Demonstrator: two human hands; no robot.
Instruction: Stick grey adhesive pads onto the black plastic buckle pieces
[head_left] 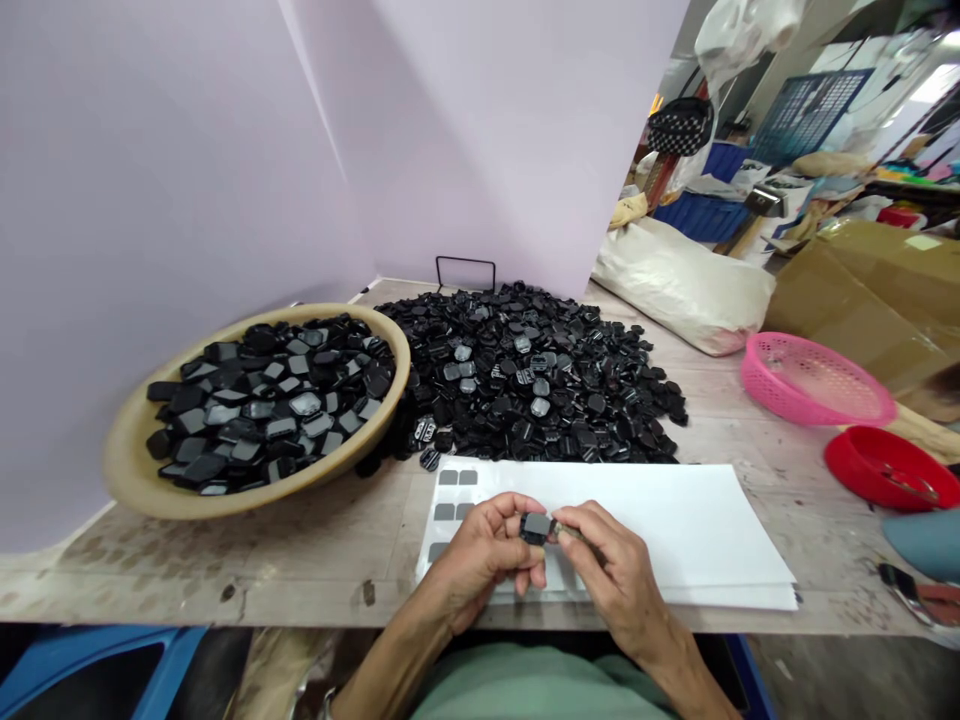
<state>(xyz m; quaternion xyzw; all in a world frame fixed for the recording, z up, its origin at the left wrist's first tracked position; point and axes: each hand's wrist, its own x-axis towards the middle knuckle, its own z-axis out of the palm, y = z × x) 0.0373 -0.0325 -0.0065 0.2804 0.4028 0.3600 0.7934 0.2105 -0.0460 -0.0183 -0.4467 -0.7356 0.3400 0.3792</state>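
Observation:
Between the fingers of my left hand [491, 555] is a small black piece [535, 528] with a grey face turned up. My right hand [611, 560] pinches a thin tool [568, 530] whose tip meets the right edge of that piece; most of the tool is hidden by the fingers. Both hands are above white sheets [697, 530], and grey rounded stickers [445, 511] show in rows on the left part of the top sheet. Behind the sheets lies a large heap of black pieces [525, 370].
At the left, a tan basin [124, 470] holds many black pieces with grey faces. A black wire stand [466, 260] is behind the heap. Rightwards are a pink basket [814, 385], a red tray [862, 480], a white sack [682, 285] and a cardboard box [862, 300].

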